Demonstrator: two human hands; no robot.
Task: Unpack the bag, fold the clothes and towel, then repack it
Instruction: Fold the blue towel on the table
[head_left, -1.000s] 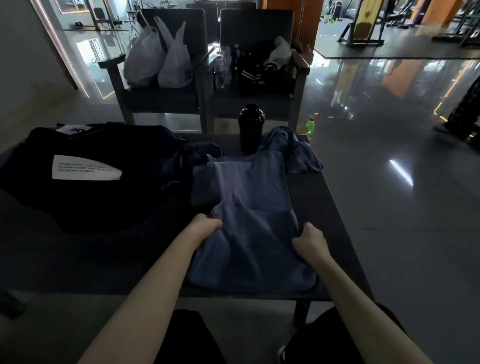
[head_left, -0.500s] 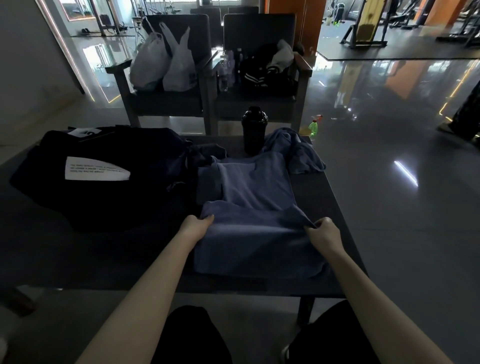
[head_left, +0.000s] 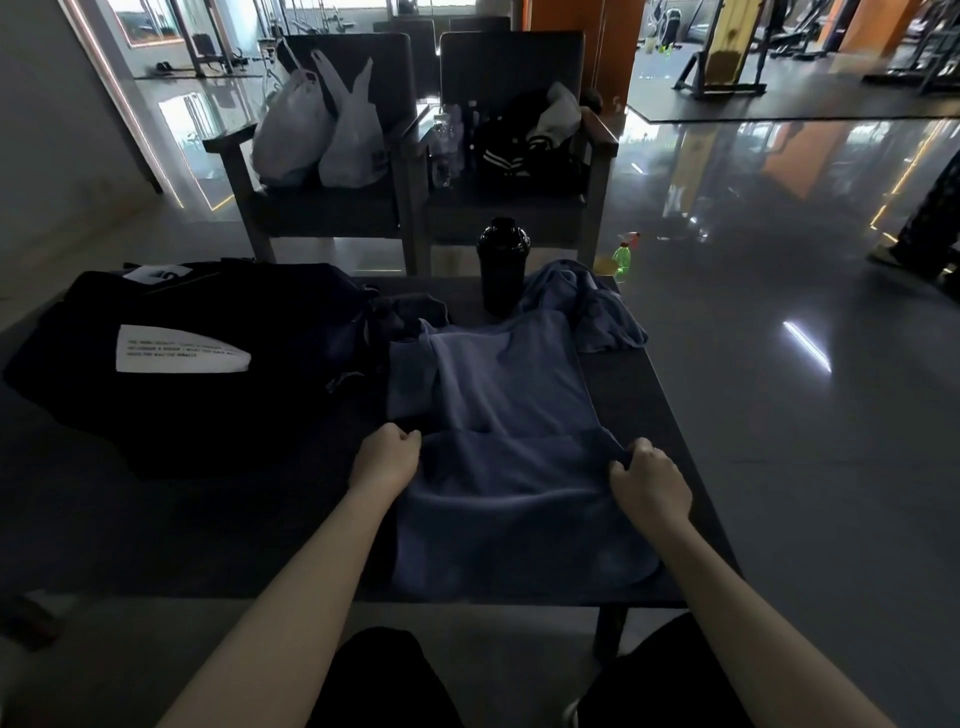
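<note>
I am folding the blue shirt (head_left: 498, 415) lying on the worktop (head_left: 670, 415) beside the black bag (head_left: 171, 364). My left hand (head_left: 387, 460) and right hand (head_left: 652, 480) are gripping its doubled-over edge, fingers closed. Next I am judging the fold needs carrying toward the collar.

Small grey print on white rectangular label (head_left: 182, 356), left of frame, on black fabric bag (head_left: 171, 358): too small to read.
Second white patch (head_left: 156, 273) at bag's far edge: marking unclear.
Fingertips of left hand (head_left: 387, 460) and right hand (head_left: 652, 480): curled into blue-grey cloth garment (head_left: 504, 457), hidden.
Dark crumpled item (head_left: 413, 309) beyond garment: kind cannot be told.
Contents of two white plastic carrier bags (head_left: 322, 135), upper centre: concealed.
Dark patterned leg (head_left: 930, 218), right edge: cut off.
Dark table (head_left: 208, 519): left part cut by frame.
</note>
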